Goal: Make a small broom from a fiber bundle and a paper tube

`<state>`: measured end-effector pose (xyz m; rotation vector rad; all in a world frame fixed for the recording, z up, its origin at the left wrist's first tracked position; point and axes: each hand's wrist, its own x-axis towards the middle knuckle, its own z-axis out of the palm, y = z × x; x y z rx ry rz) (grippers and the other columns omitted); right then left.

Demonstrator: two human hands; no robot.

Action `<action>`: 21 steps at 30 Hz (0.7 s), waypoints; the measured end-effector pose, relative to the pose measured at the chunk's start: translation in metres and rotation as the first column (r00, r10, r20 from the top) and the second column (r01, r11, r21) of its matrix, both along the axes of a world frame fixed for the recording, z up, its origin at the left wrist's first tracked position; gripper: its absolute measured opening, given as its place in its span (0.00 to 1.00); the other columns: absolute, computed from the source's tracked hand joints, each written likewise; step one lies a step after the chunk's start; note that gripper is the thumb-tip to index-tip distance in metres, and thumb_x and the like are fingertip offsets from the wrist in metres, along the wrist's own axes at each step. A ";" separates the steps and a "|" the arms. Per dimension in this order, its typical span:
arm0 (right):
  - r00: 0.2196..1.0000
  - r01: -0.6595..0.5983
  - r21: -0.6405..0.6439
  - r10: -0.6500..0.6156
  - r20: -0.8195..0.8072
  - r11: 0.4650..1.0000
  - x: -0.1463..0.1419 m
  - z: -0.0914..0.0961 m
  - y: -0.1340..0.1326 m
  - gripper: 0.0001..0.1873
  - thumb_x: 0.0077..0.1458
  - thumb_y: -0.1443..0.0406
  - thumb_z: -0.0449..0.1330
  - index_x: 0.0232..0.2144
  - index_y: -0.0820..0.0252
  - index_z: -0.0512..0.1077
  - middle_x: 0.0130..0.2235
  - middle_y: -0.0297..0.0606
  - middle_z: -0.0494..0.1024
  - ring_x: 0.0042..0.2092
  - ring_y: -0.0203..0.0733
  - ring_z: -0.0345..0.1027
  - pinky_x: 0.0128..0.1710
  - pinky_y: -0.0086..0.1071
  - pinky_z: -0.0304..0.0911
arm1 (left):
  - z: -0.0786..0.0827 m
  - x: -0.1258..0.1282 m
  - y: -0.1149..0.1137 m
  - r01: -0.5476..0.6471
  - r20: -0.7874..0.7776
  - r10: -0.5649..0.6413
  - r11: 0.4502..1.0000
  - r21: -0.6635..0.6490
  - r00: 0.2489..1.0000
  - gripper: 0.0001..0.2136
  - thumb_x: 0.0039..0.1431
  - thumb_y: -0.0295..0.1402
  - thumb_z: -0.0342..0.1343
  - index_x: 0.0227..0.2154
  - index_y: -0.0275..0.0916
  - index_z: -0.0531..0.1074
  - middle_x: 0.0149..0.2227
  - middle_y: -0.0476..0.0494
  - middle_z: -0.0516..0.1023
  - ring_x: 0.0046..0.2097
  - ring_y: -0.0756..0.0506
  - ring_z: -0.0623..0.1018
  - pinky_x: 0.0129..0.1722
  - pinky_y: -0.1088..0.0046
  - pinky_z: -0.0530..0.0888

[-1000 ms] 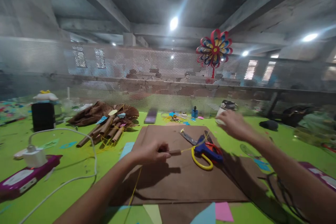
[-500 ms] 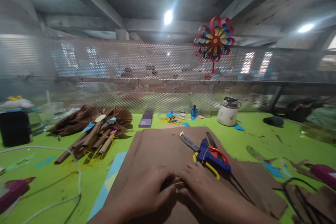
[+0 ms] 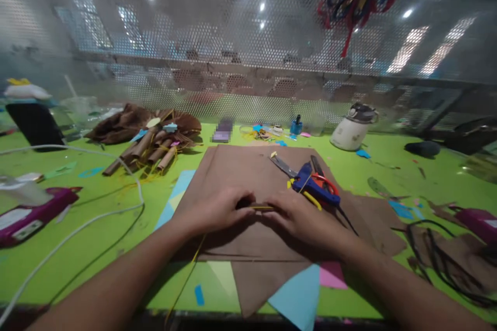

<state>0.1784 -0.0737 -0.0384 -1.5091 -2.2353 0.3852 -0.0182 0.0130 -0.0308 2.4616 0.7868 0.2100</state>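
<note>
both hands meet low on the brown paper sheet [image 3: 248, 165] - left hand [image 3: 217, 212] and right hand [image 3: 301, 220] curled, fingertips pinched on a thin brown roll [image 3: 261, 208] between them. a yellow string [image 3: 193, 265] trails toward the table edge - the blue glue gun [image 3: 315, 191] lies just beyond the right hand.

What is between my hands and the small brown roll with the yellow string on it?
Nothing visible. The left hand and right hand meet at the small brown roll on the brown paper sheet. The glue gun and scissors lie beyond the right hand, not between.
</note>
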 end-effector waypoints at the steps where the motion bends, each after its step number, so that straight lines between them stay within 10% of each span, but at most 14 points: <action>1: 1.000 -0.012 -0.005 0.012 -0.003 1.000 0.000 0.000 0.000 0.14 0.62 0.60 0.51 0.39 0.59 0.74 0.35 0.39 0.77 0.38 0.40 0.67 0.36 0.30 0.56 | -0.001 0.000 0.001 0.004 0.000 -0.004 1.000 0.000 1.000 0.10 0.57 0.38 0.50 0.34 0.39 0.70 0.32 0.48 0.74 0.33 0.48 0.69 0.30 0.74 0.62; 21: 0.998 -0.049 0.125 0.043 0.044 0.991 0.000 -0.020 0.008 0.13 0.61 0.64 0.52 0.46 0.59 0.71 0.38 0.41 0.76 0.39 0.43 0.67 0.39 0.35 0.59 | 0.001 -0.007 0.004 0.020 -0.103 -0.012 0.996 0.084 0.995 0.20 0.52 0.40 0.57 0.48 0.42 0.66 0.37 0.46 0.75 0.36 0.45 0.72 0.33 0.73 0.64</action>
